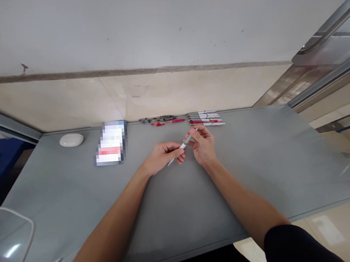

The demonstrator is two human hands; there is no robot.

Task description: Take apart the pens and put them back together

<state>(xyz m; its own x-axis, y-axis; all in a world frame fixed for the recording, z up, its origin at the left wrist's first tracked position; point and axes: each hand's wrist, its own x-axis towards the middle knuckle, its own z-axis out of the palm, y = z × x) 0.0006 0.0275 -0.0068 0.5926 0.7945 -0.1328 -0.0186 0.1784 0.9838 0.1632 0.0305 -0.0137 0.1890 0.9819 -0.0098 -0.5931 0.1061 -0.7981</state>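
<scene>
Both hands grip one white and grey pen just above the grey table, its grey end slanting up to the right. My left hand pinches the white barrel near the lower end. Around the grey end close the fingers of my right hand. Just beyond the right hand lies a row of several pens, white and grey with red ones among them. Left of that row are several dark pens, a red pen piece and a pinkish-red pen.
The grey table backs onto a tiled wall. A blurred-out phone and a white rounded case lie at the left. A white cable crosses the near left corner. Metal framing stands at the right.
</scene>
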